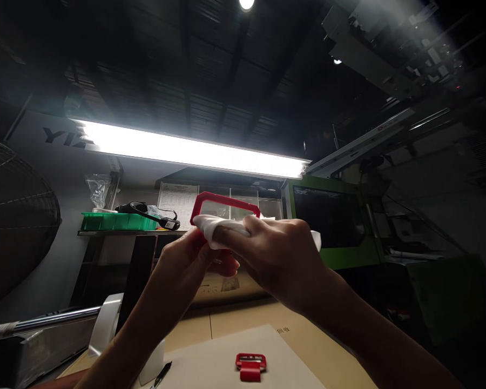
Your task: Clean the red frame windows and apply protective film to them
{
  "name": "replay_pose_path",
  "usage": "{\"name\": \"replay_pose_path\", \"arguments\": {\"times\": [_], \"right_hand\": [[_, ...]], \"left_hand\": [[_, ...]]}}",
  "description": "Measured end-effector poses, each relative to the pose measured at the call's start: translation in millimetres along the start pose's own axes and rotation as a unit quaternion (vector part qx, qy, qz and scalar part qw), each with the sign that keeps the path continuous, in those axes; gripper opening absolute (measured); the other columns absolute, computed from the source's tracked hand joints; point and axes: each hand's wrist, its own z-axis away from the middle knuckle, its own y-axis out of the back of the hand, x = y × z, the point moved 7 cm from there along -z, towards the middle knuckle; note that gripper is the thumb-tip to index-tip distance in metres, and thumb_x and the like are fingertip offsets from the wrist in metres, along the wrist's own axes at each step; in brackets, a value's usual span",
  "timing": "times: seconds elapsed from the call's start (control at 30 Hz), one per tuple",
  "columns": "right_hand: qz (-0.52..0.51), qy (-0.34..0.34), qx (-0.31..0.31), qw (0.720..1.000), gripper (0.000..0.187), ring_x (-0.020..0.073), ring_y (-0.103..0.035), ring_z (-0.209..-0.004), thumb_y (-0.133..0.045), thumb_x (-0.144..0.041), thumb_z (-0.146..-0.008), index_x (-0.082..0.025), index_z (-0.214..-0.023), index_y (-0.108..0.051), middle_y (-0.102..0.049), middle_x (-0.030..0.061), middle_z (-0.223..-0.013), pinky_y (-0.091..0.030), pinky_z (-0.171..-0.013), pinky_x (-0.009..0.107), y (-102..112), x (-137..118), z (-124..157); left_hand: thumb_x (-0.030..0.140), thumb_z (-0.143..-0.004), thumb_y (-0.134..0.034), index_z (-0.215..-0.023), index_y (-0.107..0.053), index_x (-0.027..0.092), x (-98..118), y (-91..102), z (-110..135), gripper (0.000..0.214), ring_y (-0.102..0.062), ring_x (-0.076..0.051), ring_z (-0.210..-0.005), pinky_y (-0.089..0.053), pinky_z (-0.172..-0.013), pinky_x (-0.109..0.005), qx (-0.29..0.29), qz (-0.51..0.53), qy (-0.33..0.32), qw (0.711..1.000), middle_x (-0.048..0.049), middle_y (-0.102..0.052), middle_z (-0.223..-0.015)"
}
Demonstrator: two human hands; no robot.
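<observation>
I hold a red plastic frame (pixel 225 202) up in front of me, under a bright tube lamp. My left hand (pixel 188 263) grips the frame from below at its left side. My right hand (pixel 272 254) presses a white cloth (pixel 211 227) against the frame's lower edge, fingers wrapped over the cloth. Part of the frame is hidden behind the cloth and my right hand. A second, smaller red plastic part (pixel 250 366) lies on a pale sheet (pixel 210 362) on the table below.
A black pen (pixel 161 374) lies on the sheet's left edge beside a white tape roll (pixel 105 323). A green tray (pixel 114 221) sits on a shelf at the back left. A large fan (pixel 12 221) stands left; a green machine (pixel 340 221) stands right.
</observation>
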Motion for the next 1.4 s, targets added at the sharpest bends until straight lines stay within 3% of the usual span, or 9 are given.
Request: {"name": "replay_pose_path", "arguments": {"times": [0.13,0.47,0.6,0.73,0.93,1.13,1.4], "right_hand": [[-0.037,0.027,-0.020,0.999,0.029,0.0065,-0.036,-0.046,-0.043,-0.027,-0.093,-0.032,-0.117,-0.058,-0.050,-0.0050,-0.059,-0.020,-0.043,0.022,-2.0,-4.0,2.9],[-0.007,-0.014,0.016,1.000,0.026,0.0056,-0.035,-0.046,-0.044,-0.035,-0.093,-0.032,-0.111,-0.063,-0.052,-0.0042,-0.059,-0.019,-0.044,0.022,-1.2,3.4,4.0],[-0.001,-0.014,0.004,1.000,0.027,0.0060,-0.033,-0.045,-0.044,-0.026,-0.093,-0.033,-0.112,-0.061,-0.052,-0.0043,-0.059,-0.018,-0.043,0.022,-3.1,1.0,2.1],[-0.012,0.003,-0.021,1.000,0.029,0.0065,-0.032,-0.045,-0.046,-0.025,-0.091,-0.031,-0.116,-0.059,-0.051,-0.0046,-0.059,-0.018,-0.043,0.022,-6.1,-2.3,0.7],[-0.044,0.011,-0.032,0.998,0.031,0.0063,-0.030,-0.045,-0.044,-0.030,-0.093,-0.032,-0.123,-0.054,-0.046,-0.0057,-0.058,-0.019,-0.043,0.022,-8.6,-8.2,3.4],[-0.062,0.003,-0.006,0.998,0.025,0.0067,-0.033,-0.048,-0.044,-0.029,-0.093,-0.031,-0.108,-0.063,-0.046,-0.0047,-0.059,-0.022,-0.046,0.023,-4.9,-6.2,10.4],[-0.044,-0.026,0.025,0.998,0.024,0.0060,-0.034,-0.047,-0.042,-0.028,-0.094,-0.029,-0.102,-0.065,-0.050,-0.0041,-0.059,-0.019,-0.045,0.022,-1.0,4.7,8.9]], "left_hand": [[0.032,-0.073,-0.067,-0.084,-0.066,0.016,-7.9,1.4,-1.4,0.019,-0.068,-0.018,-0.067,-0.053,-0.057,-0.025,-0.015,0.020,0.025,0.999,-0.0034,-0.073,-0.077],[0.037,-0.074,-0.065,-0.085,-0.064,0.017,-4.2,-3.0,2.4,0.023,-0.069,-0.020,-0.070,-0.055,-0.059,-0.028,0.003,0.033,0.032,0.999,-0.0048,-0.073,-0.079],[0.038,-0.073,-0.065,-0.079,-0.065,0.017,-1.2,-1.9,2.5,0.022,-0.069,-0.021,-0.072,-0.054,-0.057,-0.027,0.016,0.013,0.016,1.000,-0.0043,-0.072,-0.076],[0.037,-0.073,-0.066,-0.080,-0.067,0.019,-3.2,2.7,0.9,0.019,-0.067,-0.018,-0.062,-0.053,-0.053,-0.025,0.026,-0.009,0.007,1.000,-0.0018,-0.072,-0.071],[0.034,-0.069,-0.070,-0.083,-0.068,0.019,-11.0,6.5,-2.3,0.021,-0.068,-0.018,-0.063,-0.053,-0.056,-0.025,-0.005,-0.012,0.012,1.000,-0.0019,-0.073,-0.071],[0.032,-0.073,-0.066,-0.084,-0.066,0.018,-11.2,6.3,1.6,0.018,-0.069,-0.018,-0.066,-0.054,-0.058,-0.026,0.023,0.026,0.019,0.999,-0.0024,-0.074,-0.077],[0.034,-0.076,-0.064,-0.085,-0.063,0.016,-10.6,2.8,-0.9,0.020,-0.069,-0.019,-0.067,-0.055,-0.061,-0.027,0.003,0.042,0.029,0.999,-0.0017,-0.072,-0.067]]}}
